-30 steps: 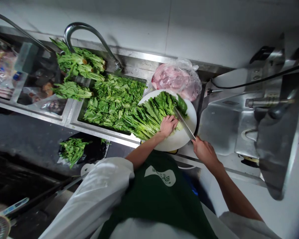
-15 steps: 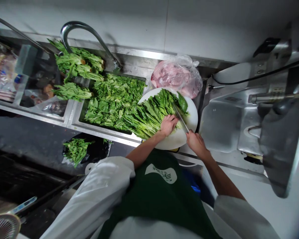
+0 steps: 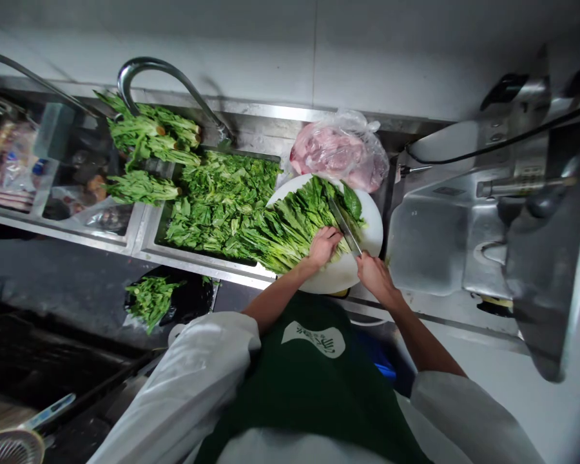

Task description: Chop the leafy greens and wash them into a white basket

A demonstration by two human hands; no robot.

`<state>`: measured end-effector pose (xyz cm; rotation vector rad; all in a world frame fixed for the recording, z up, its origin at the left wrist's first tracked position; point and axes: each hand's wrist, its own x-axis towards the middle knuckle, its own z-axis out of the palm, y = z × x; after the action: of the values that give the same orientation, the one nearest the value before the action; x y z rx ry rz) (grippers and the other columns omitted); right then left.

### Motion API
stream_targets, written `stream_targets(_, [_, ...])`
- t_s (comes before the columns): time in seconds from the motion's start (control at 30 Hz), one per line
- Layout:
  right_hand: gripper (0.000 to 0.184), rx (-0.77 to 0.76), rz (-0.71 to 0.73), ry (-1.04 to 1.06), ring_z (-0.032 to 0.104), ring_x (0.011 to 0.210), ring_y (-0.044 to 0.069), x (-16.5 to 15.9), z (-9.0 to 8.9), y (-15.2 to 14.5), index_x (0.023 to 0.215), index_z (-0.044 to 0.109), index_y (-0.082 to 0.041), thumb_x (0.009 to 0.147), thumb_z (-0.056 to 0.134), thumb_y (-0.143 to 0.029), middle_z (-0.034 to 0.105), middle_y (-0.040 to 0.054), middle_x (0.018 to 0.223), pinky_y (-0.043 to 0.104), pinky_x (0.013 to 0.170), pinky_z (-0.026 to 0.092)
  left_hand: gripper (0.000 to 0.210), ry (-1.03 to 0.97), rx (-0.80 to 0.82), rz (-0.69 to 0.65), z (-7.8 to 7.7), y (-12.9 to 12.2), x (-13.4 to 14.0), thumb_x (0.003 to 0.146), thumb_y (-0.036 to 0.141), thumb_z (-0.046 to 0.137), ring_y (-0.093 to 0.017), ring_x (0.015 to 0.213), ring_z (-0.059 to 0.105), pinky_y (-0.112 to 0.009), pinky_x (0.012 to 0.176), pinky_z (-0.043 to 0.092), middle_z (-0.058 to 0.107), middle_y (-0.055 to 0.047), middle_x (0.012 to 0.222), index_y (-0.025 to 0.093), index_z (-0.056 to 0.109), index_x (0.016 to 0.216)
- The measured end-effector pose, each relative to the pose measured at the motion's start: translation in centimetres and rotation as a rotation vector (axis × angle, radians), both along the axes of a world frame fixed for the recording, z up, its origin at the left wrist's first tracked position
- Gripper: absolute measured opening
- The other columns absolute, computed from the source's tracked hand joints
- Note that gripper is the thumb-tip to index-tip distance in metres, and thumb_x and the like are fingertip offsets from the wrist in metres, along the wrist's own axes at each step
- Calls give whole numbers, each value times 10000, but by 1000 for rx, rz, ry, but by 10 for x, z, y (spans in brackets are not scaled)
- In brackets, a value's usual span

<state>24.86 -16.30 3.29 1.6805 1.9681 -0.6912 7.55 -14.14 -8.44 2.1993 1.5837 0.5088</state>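
Right fingers (image 3: 363, 260) clamped on a knife (image 3: 344, 225), a person holds the blade at greens (image 3: 297, 225) lying under and beside the left fingers (image 3: 332, 234), whose grip cannot be made out. Beyond both, bagged meat (image 3: 338, 152) touches the board (image 3: 329, 281).

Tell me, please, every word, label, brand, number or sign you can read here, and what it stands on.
No text can be read with certainty.
Apron: white patch with dark characters, too small and blurred to read.
Machine at right: small labels, likewise unreadable.
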Motion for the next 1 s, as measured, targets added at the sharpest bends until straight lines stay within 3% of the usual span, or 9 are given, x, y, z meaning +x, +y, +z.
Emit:
stream_targets(0.13, [338,24,27,-8,726,904,262,8,11,-9,1155,593,-126,1072,327,-317,737,174,949,299,747,434,303,9,-11,5,-3,0,0,1078,250,393,-214,1005,517,-350,887,425,647,-57,1086,231,695,1099])
stream_targets(0.33, [309,2,0,1,724,978,261,-4,-4,-3,1156,595,-111,1067,341,-262,738,189,1025,292,770,437,279,-25,-1,-18,-5,-2,-3,1068,221,412,-208,1009,517,-337,912,435,652,-56,1090,220,683,1131])
stream_targets(0.53, [324,8,7,26,729,913,253,4,8,-11,1149,601,-125,1070,349,-312,739,170,953,291,751,437,308,-24,3,-22,-3,-3,-4,1074,232,385,-209,1001,535,-339,909,452,654,-66,1080,215,692,1089])
stream_targets(0.7, [321,-3,-15,27,723,980,254,-7,-5,-6,1180,596,-108,1068,338,-263,739,189,1032,289,790,439,324,-35,-14,-36,-2,-1,-5,1075,244,371,-208,1006,545,-359,921,464,650,-73,1101,221,689,1135])
stream_targets(0.9, [320,10,-11,55,717,946,245,12,4,-12,1134,617,-137,1065,368,-326,741,160,981,281,753,419,306,-28,8,-46,-7,-3,-7,1076,240,377,-206,995,530,-329,914,448,644,-76,1062,206,681,1093])
stream_targets(1.0, [307,-22,-33,71,713,974,242,8,-2,-14,1140,619,-128,1064,380,-305,741,168,1018,276,757,410,299,-43,17,-50,-11,-3,-7,1071,232,386,-208,1000,536,-328,933,450,646,-86,1057,187,681,1096])
